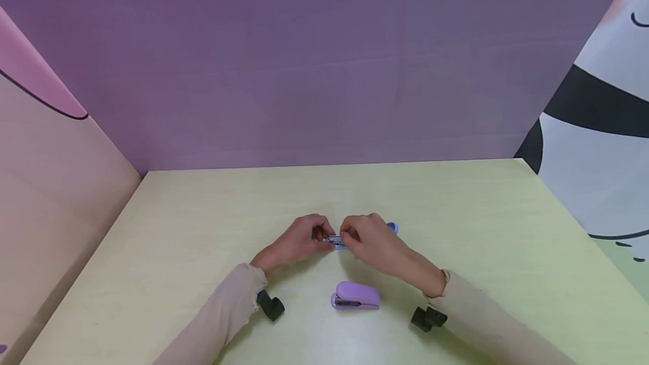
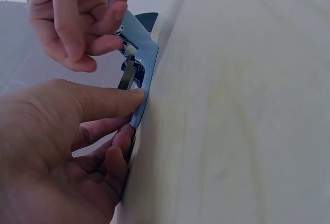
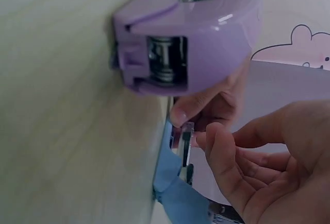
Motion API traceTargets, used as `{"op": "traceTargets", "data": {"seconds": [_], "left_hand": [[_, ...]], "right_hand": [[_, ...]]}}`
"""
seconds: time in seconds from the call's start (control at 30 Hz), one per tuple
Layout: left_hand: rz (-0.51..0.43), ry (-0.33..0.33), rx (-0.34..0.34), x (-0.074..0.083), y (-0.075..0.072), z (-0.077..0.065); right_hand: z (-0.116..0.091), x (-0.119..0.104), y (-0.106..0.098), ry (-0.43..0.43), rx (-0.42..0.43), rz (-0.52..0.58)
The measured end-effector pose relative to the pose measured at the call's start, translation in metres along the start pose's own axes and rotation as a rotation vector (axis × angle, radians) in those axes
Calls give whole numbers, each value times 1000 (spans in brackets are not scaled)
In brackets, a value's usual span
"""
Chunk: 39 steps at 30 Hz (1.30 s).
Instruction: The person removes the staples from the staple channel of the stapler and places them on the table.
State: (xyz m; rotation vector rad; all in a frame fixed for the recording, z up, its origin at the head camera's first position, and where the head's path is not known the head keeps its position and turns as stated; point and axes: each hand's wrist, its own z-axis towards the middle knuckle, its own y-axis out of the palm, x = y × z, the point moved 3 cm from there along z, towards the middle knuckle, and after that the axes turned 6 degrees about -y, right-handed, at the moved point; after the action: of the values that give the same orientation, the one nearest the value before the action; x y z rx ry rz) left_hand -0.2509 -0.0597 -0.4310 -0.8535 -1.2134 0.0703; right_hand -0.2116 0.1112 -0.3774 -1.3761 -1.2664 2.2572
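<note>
A light blue stapler [image 1: 341,245] lies spread open on the table, its metal staple channel [image 2: 127,74] showing. My left hand [image 1: 303,238] pinches one end of its base, thumb on the near side and fingers curled at the other. Over the stapler's middle is my right hand [image 1: 374,244], fingers bent and thumb close to the index fingertip; I cannot tell whether something small is between them. Nearer to me stands a closed purple stapler [image 1: 357,295], which looms large in the right wrist view and touches neither hand.
The pale wooden table [image 1: 203,213] runs back to a purple wall panel [image 1: 324,72]. Side panels with printed cartoon shapes rise at left and right. Dark wrist cameras [image 1: 429,318] sit at both sleeves.
</note>
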Motion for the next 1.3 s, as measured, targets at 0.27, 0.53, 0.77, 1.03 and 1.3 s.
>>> {"op": "traceTargets", "data": {"seconds": [0.27,0.53,0.77,1.03,1.3], "left_hand": [[-6,-25,-6,2,0,1],[-11,-18,-12,1,-1,2],[-7,-38,-19,-2,-2,1],[-9,-27,-14,-1,0,2],[-3,1,-10,0,1,5]], "right_hand": [[-2,9,8,133,-27,72],[-4,17,8,164,-81,234],[-10,14,10,290,-95,632],[-14,11,13,361,-53,769],[-21,14,8,402,-39,810]]}}
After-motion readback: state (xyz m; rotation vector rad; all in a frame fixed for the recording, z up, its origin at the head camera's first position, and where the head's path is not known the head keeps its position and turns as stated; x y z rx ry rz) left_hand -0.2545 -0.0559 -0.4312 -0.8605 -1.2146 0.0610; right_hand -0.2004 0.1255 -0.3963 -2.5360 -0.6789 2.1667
